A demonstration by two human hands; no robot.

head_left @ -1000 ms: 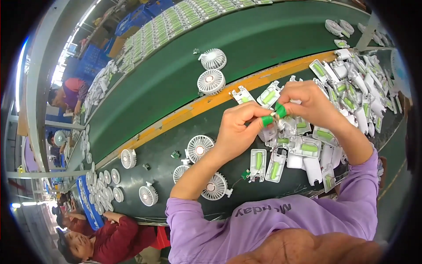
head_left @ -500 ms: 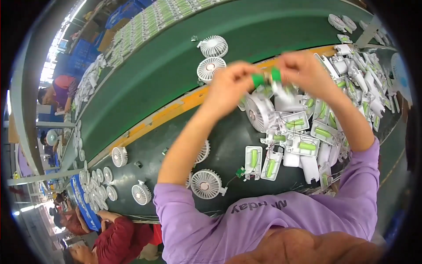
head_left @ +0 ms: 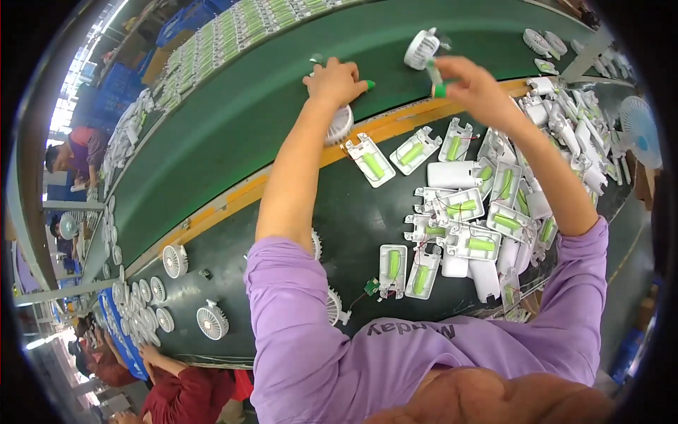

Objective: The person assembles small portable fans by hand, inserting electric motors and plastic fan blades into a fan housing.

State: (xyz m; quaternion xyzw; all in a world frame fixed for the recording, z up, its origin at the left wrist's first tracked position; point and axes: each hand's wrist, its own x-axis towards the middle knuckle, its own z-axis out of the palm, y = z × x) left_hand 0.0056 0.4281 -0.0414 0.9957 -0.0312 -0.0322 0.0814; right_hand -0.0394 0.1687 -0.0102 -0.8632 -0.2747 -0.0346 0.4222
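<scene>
Over the green belt, my right hand (head_left: pixel 474 88) has thumb and forefinger at the lower edge of a tilted white fan head (head_left: pixel 421 51); it appears to hold it there. A part behind that fan is blurred. My left hand (head_left: pixel 333 83) reaches palm down over the belt, fingers spread and thumb out, with green tape on the thumb. Partly hidden by its wrist is another round fan head (head_left: pixel 340 126). What lies beneath the palm is hidden. White handle shells with green batteries (head_left: pixel 372 164) lie on the near table below my hands.
A yellow rail (head_left: pixel 395 120) divides belt from table. Handle shells pile up (head_left: pixel 565 134) at right. More fan heads (head_left: pixel 212 320) and a small green circuit board (head_left: pixel 371 287) lie on the table. A co-worker in a red sleeve (head_left: pixel 187 389) sits at lower left. Rows of green-battery parts (head_left: pixel 233 42) stand beyond.
My hands have parted from close together above the rail: the left moved left over the belt, the right up beside a fan head. The fan head that lay by the shells is gone from there.
</scene>
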